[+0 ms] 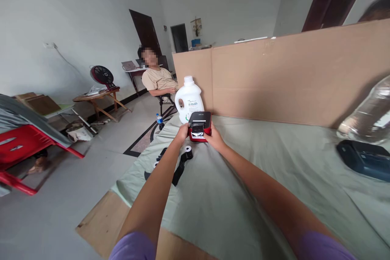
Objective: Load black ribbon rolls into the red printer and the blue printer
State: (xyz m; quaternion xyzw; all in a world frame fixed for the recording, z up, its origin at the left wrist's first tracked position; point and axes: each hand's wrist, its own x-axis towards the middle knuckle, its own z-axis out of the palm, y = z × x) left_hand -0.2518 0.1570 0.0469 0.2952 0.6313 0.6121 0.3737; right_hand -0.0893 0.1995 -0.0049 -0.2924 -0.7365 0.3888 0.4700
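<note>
Both of my hands grip a small red-and-black printer [204,118] on the green cloth, one on each side. My left hand [183,131] has its fingers closed on the left edge, while my right hand [215,137] is closed on the right edge. A shiny dark flap shows at the printer's front, between the hands. Close to my left wrist lies a black roll [188,153] with a white core, its strip trailing toward me. Other dark pieces beside it are partly hidden by my left forearm. Just behind the printer stands a white detergent jug [189,99].
A cardboard panel [258,77] rises along the cloth's far side. At right are a clear plastic bottle [365,111] and a dark blue device [364,159]. A person [158,79] sits beyond the left edge, near a fan [102,75]. A red chair [27,146] stands far left.
</note>
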